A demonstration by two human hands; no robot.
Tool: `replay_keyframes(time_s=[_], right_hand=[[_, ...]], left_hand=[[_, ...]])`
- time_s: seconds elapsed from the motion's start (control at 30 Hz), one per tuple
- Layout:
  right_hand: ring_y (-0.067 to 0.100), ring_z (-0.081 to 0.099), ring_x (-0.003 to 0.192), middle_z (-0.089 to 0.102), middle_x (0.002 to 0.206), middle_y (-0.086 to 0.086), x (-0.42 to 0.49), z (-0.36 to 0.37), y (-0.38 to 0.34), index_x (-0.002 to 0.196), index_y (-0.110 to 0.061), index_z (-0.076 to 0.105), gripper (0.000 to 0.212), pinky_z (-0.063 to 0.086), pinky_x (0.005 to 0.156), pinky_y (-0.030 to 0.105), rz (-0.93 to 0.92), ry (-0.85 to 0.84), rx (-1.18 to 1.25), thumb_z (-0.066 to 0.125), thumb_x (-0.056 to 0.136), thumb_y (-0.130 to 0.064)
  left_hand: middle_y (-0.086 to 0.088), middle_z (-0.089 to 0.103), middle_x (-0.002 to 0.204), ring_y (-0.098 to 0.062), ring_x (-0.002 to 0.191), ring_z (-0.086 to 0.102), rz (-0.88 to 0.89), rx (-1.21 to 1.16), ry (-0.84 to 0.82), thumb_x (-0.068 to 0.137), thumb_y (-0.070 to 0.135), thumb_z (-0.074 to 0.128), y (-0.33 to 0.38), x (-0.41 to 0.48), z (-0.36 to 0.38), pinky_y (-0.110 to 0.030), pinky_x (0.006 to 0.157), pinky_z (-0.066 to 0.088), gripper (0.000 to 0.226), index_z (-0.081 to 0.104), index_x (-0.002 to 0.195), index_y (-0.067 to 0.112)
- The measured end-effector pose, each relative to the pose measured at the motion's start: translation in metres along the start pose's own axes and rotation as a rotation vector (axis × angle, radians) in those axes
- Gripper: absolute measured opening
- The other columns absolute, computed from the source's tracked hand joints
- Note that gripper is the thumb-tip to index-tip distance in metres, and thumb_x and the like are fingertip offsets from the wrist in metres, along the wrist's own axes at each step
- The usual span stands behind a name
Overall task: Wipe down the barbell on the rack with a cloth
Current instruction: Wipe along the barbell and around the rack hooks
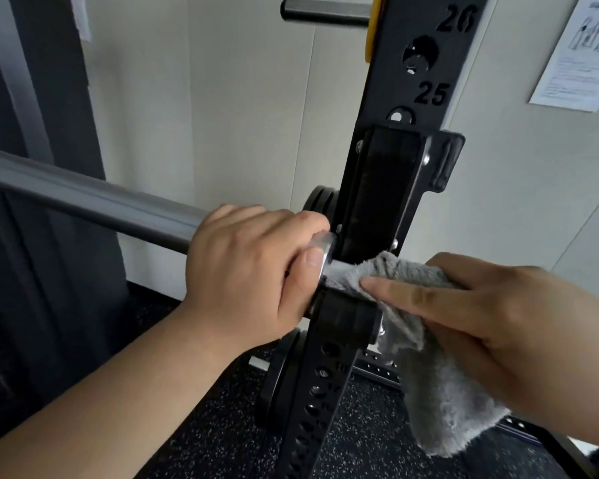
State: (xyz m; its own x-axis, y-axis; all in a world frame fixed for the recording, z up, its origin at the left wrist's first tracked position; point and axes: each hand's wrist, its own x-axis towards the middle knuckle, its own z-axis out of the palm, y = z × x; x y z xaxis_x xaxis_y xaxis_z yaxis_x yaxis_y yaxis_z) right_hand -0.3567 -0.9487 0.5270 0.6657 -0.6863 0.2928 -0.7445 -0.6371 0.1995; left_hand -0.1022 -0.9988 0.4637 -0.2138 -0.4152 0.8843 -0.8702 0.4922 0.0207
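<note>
The barbell (pixel 94 202) lies across the black rack's hook (pixel 388 188), its grey sleeve running off to the left. My left hand (pixel 253 271) grips the sleeve right at the shiny collar (pixel 324 252), thumb curled under. A fluffy grey cloth (pixel 440 392) is wrapped over the knurled shaft just right of the collar, and its loose end hangs down. My right hand (pixel 498 326) holds the cloth against the shaft, with the index finger stretched along it. The shaft under the cloth is mostly hidden.
The black rack upright (pixel 426 74) with numbered holes rises right behind the hook. Black weight plates (pixel 317 205) sit behind it and lower down by its base. A storage peg (pixel 325 10) sticks out at the top. A paper sheet (pixel 581 53) hangs on the wall. Speckled rubber floor below.
</note>
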Motion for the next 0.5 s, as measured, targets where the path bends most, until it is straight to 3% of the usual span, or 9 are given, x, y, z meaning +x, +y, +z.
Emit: replay_keyframes(time_s=[0.13,0.33,0.5], right_hand=[[0.013,0.052,0.052,0.049,0.073,-0.014,0.027,0.006,-0.011,0.156,-0.051,0.029,0.055,0.048,0.041,0.033,0.071,-0.056,-0.072,0.025,0.101,-0.050],[-0.004,0.055,0.059,0.054,0.075,-0.027,-0.005,-0.008,0.004,0.144,-0.056,0.045,0.046,0.049,0.047,0.021,0.119,-0.086,0.043,0.033,0.100,-0.055],[0.002,0.056,0.066,0.055,0.080,-0.021,0.022,-0.005,-0.008,0.153,-0.062,0.021,0.054,0.051,0.057,0.025,0.064,-0.166,0.059,0.018,0.099,-0.060]], left_hand=[[0.006,0.070,0.080,-0.028,0.075,0.063,-0.007,0.003,0.003,0.102,0.037,0.033,0.001,0.000,0.001,-0.044,0.071,0.042,0.042,0.073,0.104,0.023],[0.005,0.069,0.079,-0.029,0.075,0.062,-0.015,-0.004,0.020,0.103,0.038,0.030,0.002,0.000,0.002,-0.046,0.071,0.042,0.046,0.072,0.103,0.022],[0.006,0.070,0.080,-0.028,0.075,0.063,-0.015,-0.002,0.028,0.103,0.038,0.030,0.002,0.001,0.003,-0.044,0.071,0.041,0.046,0.073,0.103,0.022]])
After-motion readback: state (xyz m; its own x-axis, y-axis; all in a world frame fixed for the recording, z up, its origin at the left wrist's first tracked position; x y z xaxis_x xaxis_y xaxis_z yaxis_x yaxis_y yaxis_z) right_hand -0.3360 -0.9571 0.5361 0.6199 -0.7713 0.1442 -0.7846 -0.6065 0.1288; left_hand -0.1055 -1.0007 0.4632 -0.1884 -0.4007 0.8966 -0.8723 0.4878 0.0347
